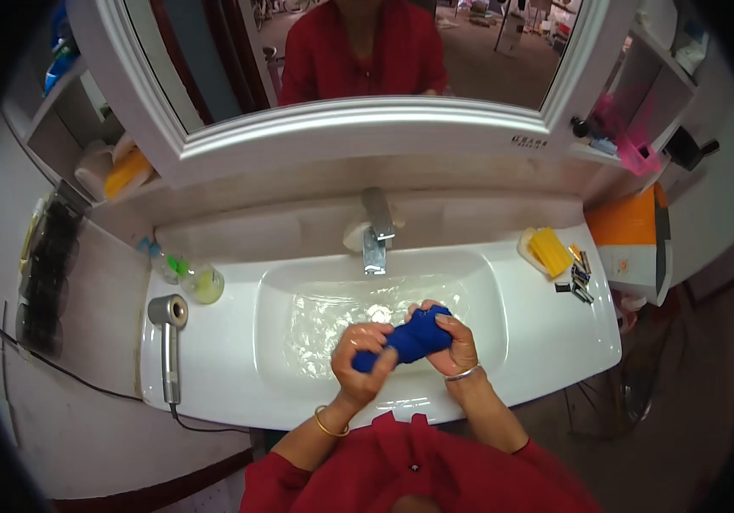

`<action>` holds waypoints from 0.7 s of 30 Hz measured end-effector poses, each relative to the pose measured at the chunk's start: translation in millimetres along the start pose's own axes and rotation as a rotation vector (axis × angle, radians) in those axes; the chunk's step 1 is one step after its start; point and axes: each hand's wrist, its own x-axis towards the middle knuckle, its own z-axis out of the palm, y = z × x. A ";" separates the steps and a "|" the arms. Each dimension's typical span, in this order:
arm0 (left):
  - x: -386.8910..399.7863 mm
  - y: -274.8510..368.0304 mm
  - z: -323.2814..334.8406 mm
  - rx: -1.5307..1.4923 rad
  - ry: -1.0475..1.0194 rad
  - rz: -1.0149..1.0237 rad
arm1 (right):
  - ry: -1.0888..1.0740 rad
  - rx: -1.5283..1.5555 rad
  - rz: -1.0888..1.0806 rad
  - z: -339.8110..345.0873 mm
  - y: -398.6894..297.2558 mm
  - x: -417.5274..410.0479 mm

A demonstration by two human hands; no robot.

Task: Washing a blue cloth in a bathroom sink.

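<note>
A bunched blue cloth (413,340) is stretched between my two hands above the basin of a white washbasin (335,403). My left hand (360,362) wraps the cloth's lower left end, its thumb towards me. Around the thicker right end, my right hand (460,346) has its thumb on top and fingertips showing at the far side. Rippling water (322,320) lies in the basin under the cloth. Behind it stands a chrome faucet (376,231), apart from both hands. The cloth hides most of my right palm.
At left on the counter lie a silver hair dryer (170,353) with a cord and pump bottles (203,284). Yellow soap (549,251) in a dish and several batteries (580,276) sit at right. A framed mirror (367,58) hangs above, between shelves.
</note>
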 end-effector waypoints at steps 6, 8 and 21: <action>7.4 -27.6 -6.0 -0.716 0.393 -0.645 | -0.115 -0.808 -0.235 54.7 -7.4 -0.1; 0.4 -40.5 -16.4 -0.748 0.363 -0.791 | -0.203 -0.987 -0.290 78.5 -9.3 -7.6; 62.5 -8.7 -12.6 -0.919 -0.319 -1.532 | -0.809 -1.358 -0.884 119.3 19.6 -13.7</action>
